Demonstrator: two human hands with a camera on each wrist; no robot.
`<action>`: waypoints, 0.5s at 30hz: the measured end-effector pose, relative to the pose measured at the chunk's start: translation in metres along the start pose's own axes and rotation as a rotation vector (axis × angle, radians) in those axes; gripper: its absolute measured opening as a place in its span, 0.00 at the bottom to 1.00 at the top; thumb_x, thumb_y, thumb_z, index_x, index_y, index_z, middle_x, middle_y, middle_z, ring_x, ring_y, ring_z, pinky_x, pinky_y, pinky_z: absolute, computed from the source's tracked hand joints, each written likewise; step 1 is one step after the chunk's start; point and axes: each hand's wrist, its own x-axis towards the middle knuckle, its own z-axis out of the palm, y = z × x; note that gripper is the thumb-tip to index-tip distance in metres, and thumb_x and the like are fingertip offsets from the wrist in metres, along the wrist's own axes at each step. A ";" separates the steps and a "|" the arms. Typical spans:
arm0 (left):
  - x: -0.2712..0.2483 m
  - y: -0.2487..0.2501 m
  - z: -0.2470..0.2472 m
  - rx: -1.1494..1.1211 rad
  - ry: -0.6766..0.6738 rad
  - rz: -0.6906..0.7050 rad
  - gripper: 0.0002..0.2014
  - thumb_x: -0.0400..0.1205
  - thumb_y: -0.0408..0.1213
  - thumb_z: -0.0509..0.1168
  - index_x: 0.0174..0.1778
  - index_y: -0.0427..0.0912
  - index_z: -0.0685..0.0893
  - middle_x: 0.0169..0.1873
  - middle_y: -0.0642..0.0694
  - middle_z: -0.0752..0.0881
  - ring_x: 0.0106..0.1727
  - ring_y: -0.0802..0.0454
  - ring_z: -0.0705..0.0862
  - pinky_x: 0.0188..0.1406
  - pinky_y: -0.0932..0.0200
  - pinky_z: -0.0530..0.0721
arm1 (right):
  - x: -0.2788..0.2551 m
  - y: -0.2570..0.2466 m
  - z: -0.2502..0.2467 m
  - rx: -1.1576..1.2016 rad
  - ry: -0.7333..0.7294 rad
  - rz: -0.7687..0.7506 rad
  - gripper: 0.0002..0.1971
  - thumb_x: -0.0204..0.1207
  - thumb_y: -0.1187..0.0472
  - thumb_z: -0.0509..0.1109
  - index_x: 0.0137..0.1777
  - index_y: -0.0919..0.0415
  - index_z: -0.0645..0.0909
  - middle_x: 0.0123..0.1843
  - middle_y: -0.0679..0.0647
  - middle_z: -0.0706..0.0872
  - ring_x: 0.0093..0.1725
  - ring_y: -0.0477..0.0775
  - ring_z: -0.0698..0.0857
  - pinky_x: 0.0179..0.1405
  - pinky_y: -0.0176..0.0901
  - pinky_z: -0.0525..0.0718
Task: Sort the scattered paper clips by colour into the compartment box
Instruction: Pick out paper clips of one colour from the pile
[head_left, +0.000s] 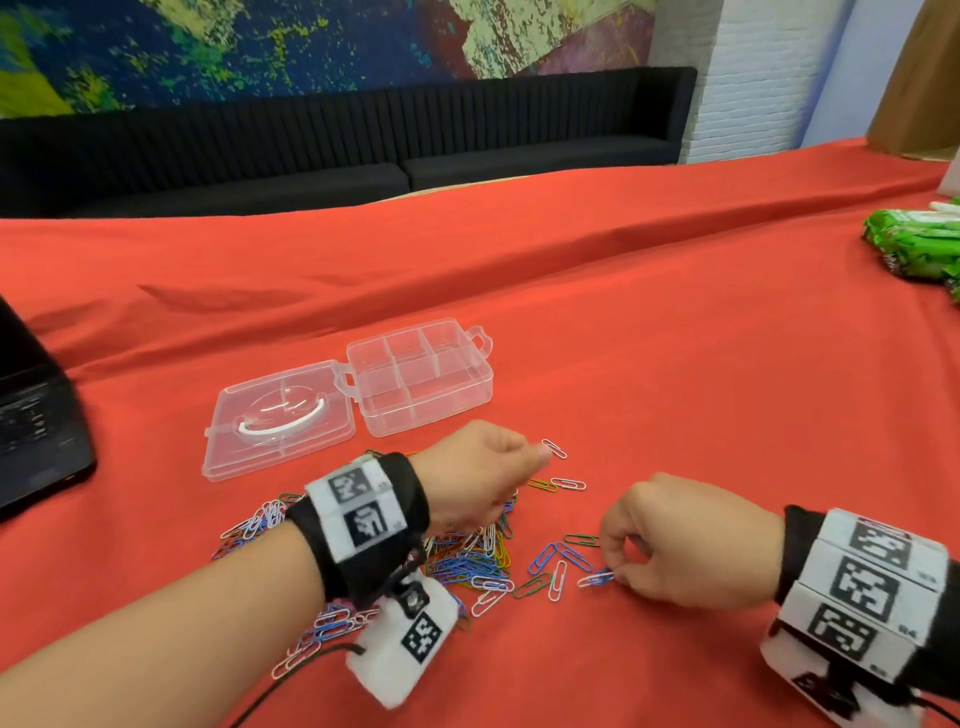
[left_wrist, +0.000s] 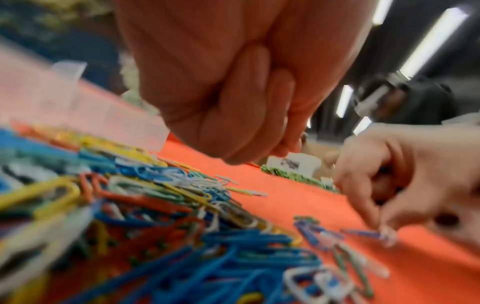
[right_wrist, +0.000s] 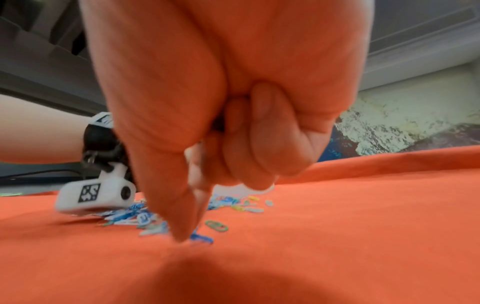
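A clear compartment box (head_left: 421, 379) lies open on the red cloth, its lid (head_left: 280, 415) flat to the left and its compartments bare. Between my hands lies a pile of mixed-colour paper clips (head_left: 467, 561), blurred in the left wrist view (left_wrist: 182, 205). My left hand (head_left: 537, 454) hovers over the pile's far side with curled fingers (left_wrist: 291, 144), thumb and forefinger pinching a white paper clip (head_left: 553, 448). My right hand (head_left: 610, 569) is down on the cloth to the right of the pile, pinching a blue paper clip (head_left: 597, 578) (right_wrist: 202, 239) that lies against a white one.
A black laptop (head_left: 31, 415) sits at the left table edge. Green packets (head_left: 914, 244) lie at the far right. Loose clips (head_left: 569, 484) are strewn between the pile and the box. A black sofa (head_left: 363, 135) stands beyond the table.
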 end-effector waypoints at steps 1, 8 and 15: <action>0.001 0.000 0.001 0.279 0.016 0.037 0.19 0.84 0.48 0.62 0.28 0.46 0.71 0.20 0.49 0.67 0.17 0.55 0.64 0.18 0.66 0.63 | -0.002 0.001 -0.002 -0.011 -0.009 -0.009 0.06 0.72 0.52 0.66 0.45 0.49 0.83 0.25 0.44 0.73 0.25 0.40 0.71 0.25 0.29 0.64; -0.003 0.001 0.021 0.886 -0.059 0.062 0.10 0.77 0.45 0.71 0.41 0.41 0.86 0.39 0.43 0.88 0.36 0.52 0.79 0.33 0.62 0.72 | -0.006 0.000 -0.013 -0.008 0.020 -0.038 0.08 0.70 0.49 0.67 0.44 0.50 0.83 0.24 0.45 0.74 0.25 0.43 0.72 0.28 0.37 0.68; -0.005 -0.002 0.010 0.901 -0.103 0.052 0.10 0.81 0.37 0.63 0.41 0.35 0.86 0.36 0.38 0.87 0.36 0.47 0.82 0.36 0.62 0.78 | -0.007 0.002 -0.020 0.139 0.001 -0.045 0.03 0.68 0.54 0.71 0.40 0.50 0.85 0.23 0.37 0.76 0.25 0.42 0.74 0.24 0.33 0.66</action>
